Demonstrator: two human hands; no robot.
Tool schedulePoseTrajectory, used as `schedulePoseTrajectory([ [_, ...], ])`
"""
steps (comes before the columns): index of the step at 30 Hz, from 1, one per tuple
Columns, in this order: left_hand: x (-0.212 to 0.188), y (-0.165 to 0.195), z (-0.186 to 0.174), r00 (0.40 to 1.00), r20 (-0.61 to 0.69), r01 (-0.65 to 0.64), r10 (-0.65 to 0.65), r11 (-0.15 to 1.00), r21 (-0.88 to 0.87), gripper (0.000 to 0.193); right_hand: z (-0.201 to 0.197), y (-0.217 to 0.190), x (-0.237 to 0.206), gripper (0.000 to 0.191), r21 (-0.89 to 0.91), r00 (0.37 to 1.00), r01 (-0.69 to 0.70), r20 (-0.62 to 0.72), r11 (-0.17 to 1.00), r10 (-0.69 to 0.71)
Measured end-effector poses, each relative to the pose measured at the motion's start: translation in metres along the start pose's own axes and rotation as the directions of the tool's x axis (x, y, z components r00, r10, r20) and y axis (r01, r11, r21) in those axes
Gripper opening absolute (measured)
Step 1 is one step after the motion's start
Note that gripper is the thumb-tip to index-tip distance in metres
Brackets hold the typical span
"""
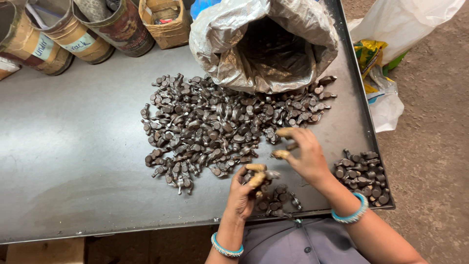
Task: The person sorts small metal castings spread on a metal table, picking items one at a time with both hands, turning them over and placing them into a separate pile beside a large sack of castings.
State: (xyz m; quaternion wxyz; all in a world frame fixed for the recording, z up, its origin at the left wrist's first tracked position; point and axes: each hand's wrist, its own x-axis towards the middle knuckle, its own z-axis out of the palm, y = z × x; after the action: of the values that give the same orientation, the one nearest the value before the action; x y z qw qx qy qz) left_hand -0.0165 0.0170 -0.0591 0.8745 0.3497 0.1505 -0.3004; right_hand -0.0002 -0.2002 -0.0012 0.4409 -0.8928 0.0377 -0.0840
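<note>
A wide pile of small dark metal parts (215, 127) is spread over the grey metal table (73, 146). My left hand (244, 193) is at the table's near edge, its taped fingertips pinched on one small metal part (270, 174), above a little heap of the same parts (278, 200). My right hand (303, 151) hovers at the pile's right edge with its fingers spread and curled down, and nothing shows in it. Both wrists wear blue bangles.
An open grey plastic sack (266, 44) with more parts stands at the back. Taped cardboard tubs (73, 34) line the back left. A separate heap of parts (364, 176) lies at the table's right corner. White and yellow bags (386, 63) lie on the floor beyond.
</note>
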Motion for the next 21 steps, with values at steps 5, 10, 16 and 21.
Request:
schedulePoseTrajectory([
  [5, -0.001, 0.004, -0.009, 0.975, 0.221, 0.066, 0.002, 0.952, -0.300, 0.056, 0.019, -0.019, 0.025, 0.051, -0.241, 0.980, 0.172, -0.052, 0.955, -0.190],
  [10, 0.013, -0.005, -0.017, 0.983, 0.182, 0.074, -0.028, 0.966, -0.249, 0.049, 0.018, 0.001, 0.017, 0.037, -0.221, 0.991, 0.106, -0.053, 0.969, -0.121],
  [16, 0.016, -0.007, -0.014, 0.940, 0.334, 0.173, -0.071, 0.943, -0.286, 0.053, 0.001, 0.046, -0.016, 0.030, 0.380, 0.990, -0.131, -0.004, 0.916, 0.143],
  [21, 0.019, -0.009, -0.001, 0.963, 0.244, 0.173, -0.117, 0.960, -0.221, 0.048, -0.010, 0.070, -0.033, 0.029, 0.885, 0.869, -0.436, 0.366, 0.163, 0.332],
])
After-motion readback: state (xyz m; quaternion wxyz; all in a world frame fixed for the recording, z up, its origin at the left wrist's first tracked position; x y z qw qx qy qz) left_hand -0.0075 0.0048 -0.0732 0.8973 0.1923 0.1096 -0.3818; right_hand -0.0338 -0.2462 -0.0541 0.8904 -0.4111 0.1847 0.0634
